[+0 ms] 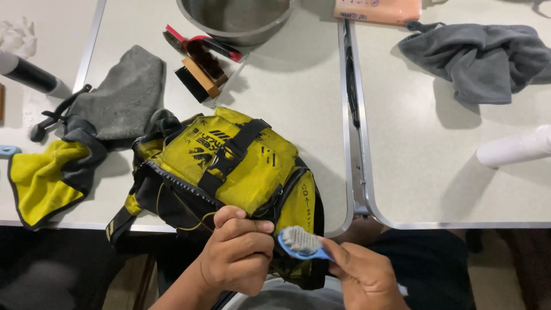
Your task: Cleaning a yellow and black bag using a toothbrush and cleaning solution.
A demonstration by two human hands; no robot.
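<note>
Yellow and black backpack lies at the table's front edge, partly overhanging. Left hand clenches its lower edge. Right hand pinches a small blue brush, bristles up, just beside the pack. Grey cloth lies left.

Head camera, looking straight down, close over table.
</note>
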